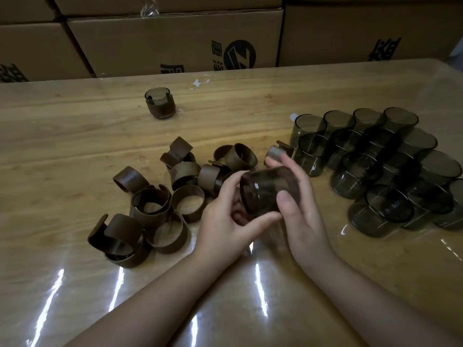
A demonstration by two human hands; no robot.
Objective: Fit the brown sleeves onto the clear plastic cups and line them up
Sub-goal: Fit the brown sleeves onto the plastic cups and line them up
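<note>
We grip a tilted cup [265, 189] above the table [75, 136] | left hand [225, 216] and right hand [300, 209] curled round it | loose sleeves [150, 209] piled left | bare cups [380, 166] clustered right | one sleeved cup [159, 103] far back.

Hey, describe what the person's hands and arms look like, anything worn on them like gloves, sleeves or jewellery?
Both the left hand and the right hand are bare, with no gloves. No rings, watch or bracelet show. Both forearms are uncovered as far as the picture's bottom edge, so no sleeve is in view. The fingernails look short and unpainted.
</note>
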